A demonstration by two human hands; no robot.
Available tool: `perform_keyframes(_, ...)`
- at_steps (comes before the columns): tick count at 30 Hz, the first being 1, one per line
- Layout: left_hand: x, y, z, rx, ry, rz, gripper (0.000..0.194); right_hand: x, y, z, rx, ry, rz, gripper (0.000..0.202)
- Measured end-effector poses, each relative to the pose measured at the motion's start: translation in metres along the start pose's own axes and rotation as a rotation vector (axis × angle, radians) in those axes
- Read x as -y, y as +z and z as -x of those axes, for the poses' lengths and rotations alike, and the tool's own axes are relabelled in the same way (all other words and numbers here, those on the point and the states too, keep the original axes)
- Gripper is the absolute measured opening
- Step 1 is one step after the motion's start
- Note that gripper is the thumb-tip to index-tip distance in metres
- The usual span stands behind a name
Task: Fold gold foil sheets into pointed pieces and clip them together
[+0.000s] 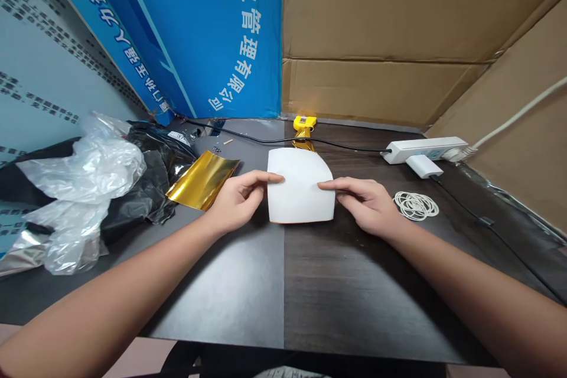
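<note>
A white sheet point(301, 192) with one rounded top corner is held over the middle of the table; a thin orange-gold edge shows along its bottom. My left hand point(239, 195) grips its left side, index finger on the white face and the other fingers curled beside it. On the opposite side my right hand point(365, 201) holds the sheet the same way, index fingertip on its face. The underside of the sheet is hidden. A shiny gold sheet point(204, 180) lies just left of my left hand. Behind the white sheet is a yellow tool point(305, 124) with gold film beneath it.
Clear plastic bags point(93, 165) and black plastic point(150, 171) are heaped at the left. At the right are a white power strip point(427, 149), a plugged-in adapter point(424, 166) and a coiled white cord point(416, 205). A black cable point(261, 140) runs along the back.
</note>
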State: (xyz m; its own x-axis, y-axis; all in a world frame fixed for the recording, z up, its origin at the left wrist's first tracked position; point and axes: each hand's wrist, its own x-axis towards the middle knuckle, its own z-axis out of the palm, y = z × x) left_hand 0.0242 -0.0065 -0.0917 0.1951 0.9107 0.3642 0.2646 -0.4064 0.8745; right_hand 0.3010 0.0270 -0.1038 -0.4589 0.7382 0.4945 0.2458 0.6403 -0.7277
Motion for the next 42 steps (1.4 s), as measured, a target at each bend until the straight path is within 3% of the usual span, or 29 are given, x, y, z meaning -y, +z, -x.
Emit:
perform_keyframes(4, 0.004, -0.001, -0.001, 0.053, 0.107, 0.026, 0.024, -0.004, -0.002, -0.004, -0.014, -0.13, 0.054, 0.023)
perform_keyframes(9, 0.0, 0.002, 0.002, 0.072, 0.234, -0.023, 0.012, 0.004, 0.005, -0.003, -0.025, -0.094, -0.071, 0.008)
perform_keyframes(15, -0.007, 0.01, 0.008, 0.044, 0.207, -0.11, 0.016, 0.017, 0.016, -0.001, -0.153, 0.053, -0.178, 0.038)
perform_keyframes(20, -0.008, 0.023, 0.015, 0.007, 0.145, -0.028, 0.012, 0.02, 0.025, 0.002, -0.238, 0.125, -0.278, 0.042)
perform_keyframes(26, -0.007, 0.033, 0.019, -0.014, 0.034, 0.246, 0.057, 0.023, 0.033, 0.002, -0.352, 0.196, -0.35, 0.041)
perform_keyframes(28, -0.009, 0.031, 0.017, -0.012, -0.018, 0.257, 0.058, 0.024, 0.034, 0.001, -0.336, 0.216, -0.358, 0.041)
perform_keyframes(32, -0.012, 0.027, 0.015, 0.103, -0.122, 0.213, 0.026, 0.027, 0.035, 0.001, -0.279, 0.239, -0.411, 0.036)
perform_keyframes(37, -0.011, 0.029, 0.015, 0.242, -0.142, 0.331, 0.033, 0.03, 0.037, 0.003, -0.221, 0.231, -0.394, 0.026)
perform_keyframes(42, -0.009, 0.032, 0.015, 0.207, -0.182, 0.33, 0.036, 0.037, 0.039, 0.007, -0.047, 0.198, -0.36, 0.013)
